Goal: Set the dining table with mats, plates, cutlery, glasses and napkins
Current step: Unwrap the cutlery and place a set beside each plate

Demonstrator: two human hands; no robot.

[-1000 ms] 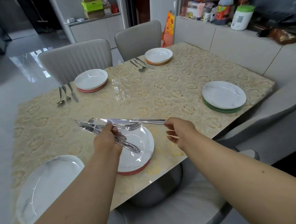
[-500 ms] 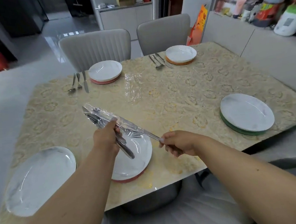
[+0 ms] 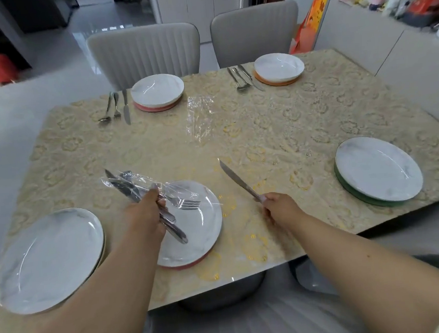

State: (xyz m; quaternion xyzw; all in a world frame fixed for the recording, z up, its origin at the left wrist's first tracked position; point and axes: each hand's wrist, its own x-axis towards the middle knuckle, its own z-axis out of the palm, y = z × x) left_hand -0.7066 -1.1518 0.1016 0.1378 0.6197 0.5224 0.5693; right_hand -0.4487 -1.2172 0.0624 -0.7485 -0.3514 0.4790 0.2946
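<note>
My left hand (image 3: 145,215) grips a bundle of cutlery in clear plastic wrap (image 3: 137,189) above the near white plate (image 3: 200,235), which sits on a red mat. A fork's tines stick out over that plate. My right hand (image 3: 281,208) holds a table knife (image 3: 237,182) by its handle, blade pointing away, just right of the plate and above the tablecloth. Another white plate (image 3: 45,259) lies at the near left. A plate on a green mat (image 3: 378,170) is at the right.
Two far places have a plate on a red mat (image 3: 157,91) and a plate on an orange mat (image 3: 279,67), each with cutlery (image 3: 117,108) to its left. A loose clear plastic sheet (image 3: 199,118) lies mid-table. Two grey chairs (image 3: 145,50) stand behind the table.
My right hand has pulled the knife out of the wrapped bundle and moved it right, beside the near plate. The left hand still holds the bundle. The view has shifted left.
</note>
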